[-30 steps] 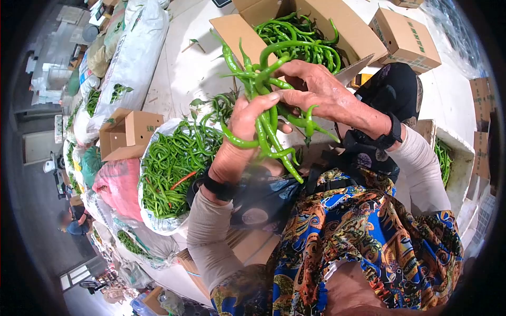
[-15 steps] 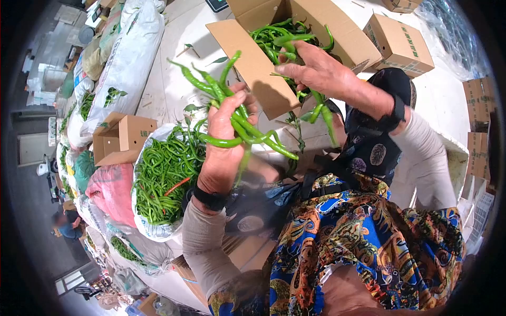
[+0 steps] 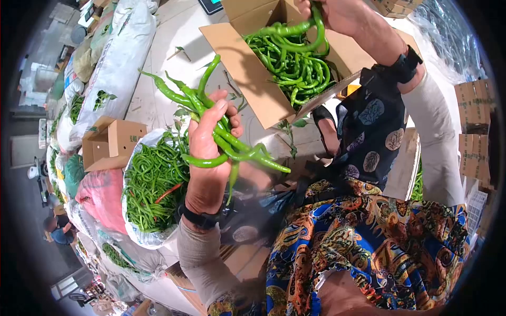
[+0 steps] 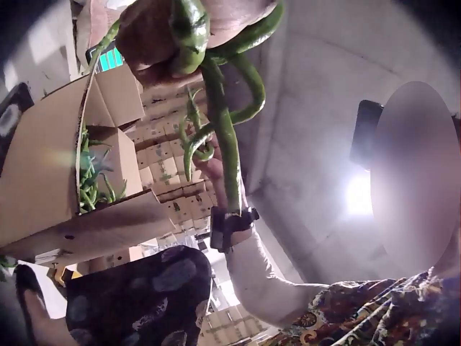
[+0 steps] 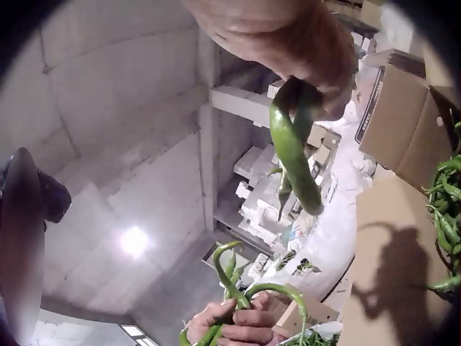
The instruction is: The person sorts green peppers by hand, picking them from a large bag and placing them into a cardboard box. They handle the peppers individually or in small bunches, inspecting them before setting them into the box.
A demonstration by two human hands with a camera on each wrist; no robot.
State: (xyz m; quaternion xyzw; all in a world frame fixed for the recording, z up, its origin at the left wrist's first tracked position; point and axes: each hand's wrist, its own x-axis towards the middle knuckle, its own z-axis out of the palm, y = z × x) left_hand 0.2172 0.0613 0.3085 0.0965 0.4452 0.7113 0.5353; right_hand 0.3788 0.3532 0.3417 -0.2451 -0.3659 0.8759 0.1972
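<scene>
My left hand (image 3: 208,129) grips a loose bunch of long green chili peppers (image 3: 234,148), its thumb across them and their ends sticking out both sides. In the left wrist view, a pepper (image 4: 227,144) hangs below that hand (image 4: 148,40). Up at the box's far right side, my right hand (image 3: 342,18) holds a few curved green peppers (image 3: 319,34). The right wrist view shows these peppers (image 5: 288,140) dangling from its curled fingers. Beneath them, an open cardboard box (image 3: 247,79) contains many green peppers (image 3: 300,73).
A white sack (image 3: 150,241) heaped with green peppers stands left of my left forearm. Beyond it are a small open carton (image 3: 124,138), a pink sack (image 3: 105,195) and long white sacks (image 3: 116,73). Stems and leaves (image 3: 287,137) litter the floor near the box.
Both hands were together at the bunch; they have parted. The right hand has carried some peppers out over the box to its far right side. The left hand has moved left with its bunch.
</scene>
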